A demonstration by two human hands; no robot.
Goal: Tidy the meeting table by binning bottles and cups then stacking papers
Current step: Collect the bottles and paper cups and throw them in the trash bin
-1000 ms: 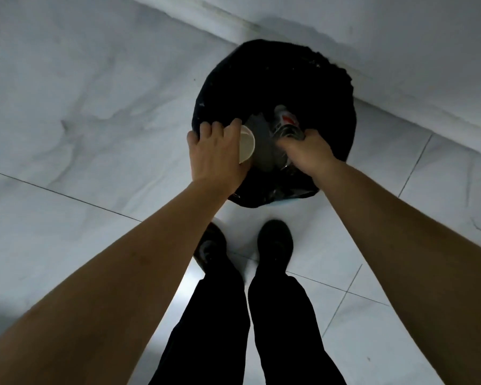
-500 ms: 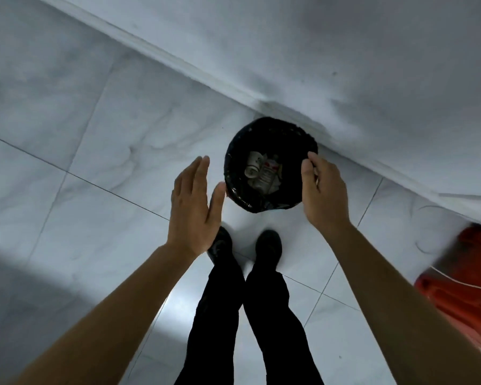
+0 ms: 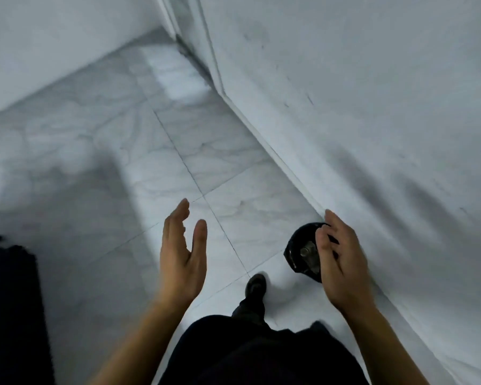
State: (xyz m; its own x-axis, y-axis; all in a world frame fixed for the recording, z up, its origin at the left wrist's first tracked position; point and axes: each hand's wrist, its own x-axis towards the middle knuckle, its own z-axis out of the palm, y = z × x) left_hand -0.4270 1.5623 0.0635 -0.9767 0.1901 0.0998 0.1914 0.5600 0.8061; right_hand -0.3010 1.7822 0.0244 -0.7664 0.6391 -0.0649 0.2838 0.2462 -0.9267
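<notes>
1. Since the cup and the bottle dropped out of the hands a second ago, both come up bare; left hand [image 3: 182, 254] spread, fingers straight, thumb apart, holding nothing; right hand [image 3: 342, 262] relaxed, fingers loosely curled, nothing in it either.
2. And the view has swung away; the bin [image 3: 297, 251], black-lined, now sits low on the right, on the floor [image 3: 122, 162] at the very edge where it meets the wall [image 3: 372, 107], partly behind the right hand's fingers.
3. Inside the bin, pale, shiny litter [image 3: 307, 252] shows; too blurred to call bottle or cup from here, though that's where the pair went in.
4. One shoe [image 3: 256, 284] is out on the tiles, near the bin; a dark shape [image 3: 9, 301] sits at the floor's left edge, can't say what.
5. My read: this drop-off is done and the person is turning back; the meeting table and papers are out of sight, so what's left to bin, can't tell; free hands suit the next load or the stacking.
</notes>
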